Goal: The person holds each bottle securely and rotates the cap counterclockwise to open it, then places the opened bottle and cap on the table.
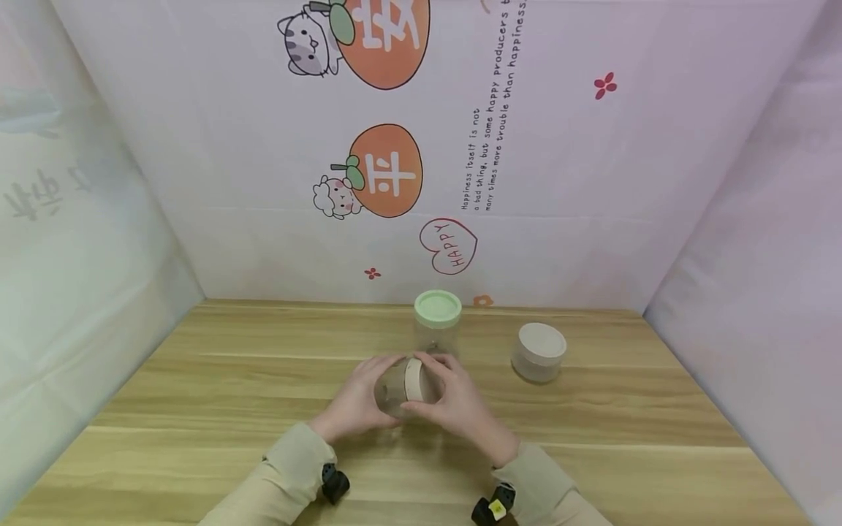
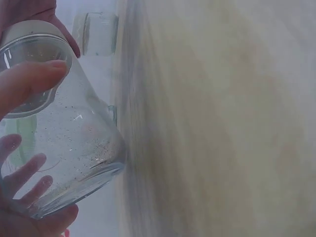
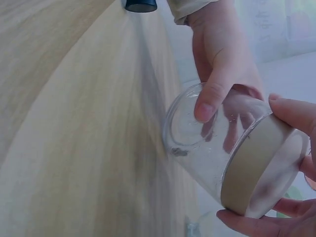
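Both hands were at work on a clear jar with a beige lid point(image 1: 389, 393), held over the near middle of the wood-grain table point(image 1: 263, 351), in front of a jar with a pale green lid point(image 1: 437, 335). It was tipped onto its side, its base toward the person's left and its beige lid point(image 1: 414, 380) toward the right; whether the jar touched the table could not be told.

The left hand point(image 1: 355, 398) curved round the clear body, thumb on one side and fingers on the other, the fingers showing through the wall in the wrist views. The right hand point(image 1: 460, 402) pinched the rim of the beige lid between thumb and fingers. That lid sat on the mouth of the jar; how tightly it was fastened could not be told. Small dark specks point(image 2: 101, 157) showed near the base, though whether they lay inside or on the outer surface was unclear.

The green-lidded jar stood upright just behind the hands, its lower part partly hidden by the right hand. To the right, well apart from it, stood a short, wide jar with a white lid point(image 1: 536, 367), also upright and closed; its contents could not be made out.
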Motion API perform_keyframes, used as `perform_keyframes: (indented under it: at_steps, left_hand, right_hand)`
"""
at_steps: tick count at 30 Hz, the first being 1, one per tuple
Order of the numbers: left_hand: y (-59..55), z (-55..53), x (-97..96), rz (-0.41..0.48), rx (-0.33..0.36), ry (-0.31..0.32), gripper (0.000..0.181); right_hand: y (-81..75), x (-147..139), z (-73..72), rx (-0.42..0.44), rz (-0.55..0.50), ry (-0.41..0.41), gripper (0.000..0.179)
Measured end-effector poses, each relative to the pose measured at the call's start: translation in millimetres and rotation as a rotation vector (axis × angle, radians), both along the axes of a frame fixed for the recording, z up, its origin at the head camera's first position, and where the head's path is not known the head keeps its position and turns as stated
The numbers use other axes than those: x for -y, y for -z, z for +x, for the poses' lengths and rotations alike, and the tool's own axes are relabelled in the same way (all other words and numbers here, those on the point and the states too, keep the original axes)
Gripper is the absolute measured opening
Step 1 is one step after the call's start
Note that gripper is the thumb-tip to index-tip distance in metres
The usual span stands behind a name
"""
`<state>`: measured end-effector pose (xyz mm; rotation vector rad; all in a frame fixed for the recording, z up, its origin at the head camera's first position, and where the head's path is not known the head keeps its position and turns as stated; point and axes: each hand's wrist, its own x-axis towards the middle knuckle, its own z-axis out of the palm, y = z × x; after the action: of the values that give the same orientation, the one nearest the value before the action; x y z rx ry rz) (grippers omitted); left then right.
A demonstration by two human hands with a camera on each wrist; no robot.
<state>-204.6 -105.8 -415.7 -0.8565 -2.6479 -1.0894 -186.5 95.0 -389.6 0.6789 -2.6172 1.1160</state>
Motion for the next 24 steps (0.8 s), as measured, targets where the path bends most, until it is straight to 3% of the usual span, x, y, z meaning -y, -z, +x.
perform_keyframes:
  at_steps: [7, 13, 24]
  left_hand:
    - [2.8, -2.1, 1.8, 0.032, 0.026, 0.001, 0.092]
    - [4.4, -2.2, 2.9, 0.031, 0.008, -0.003, 0.093]
    - [3.6, -1.4, 2.9, 0.062, 0.013, -0.026, 0.093]
  right_hand:
    - [-5.7, -0.5, -2.4, 0.024, 0.002, -0.029, 0.075]
    - [-4.8, -0.6, -0.5, 0.032, -0.007, -0.039, 0.073]
    - [-2.4, 1.4, -3.5, -0.008, -0.015, -0.044, 0.075]
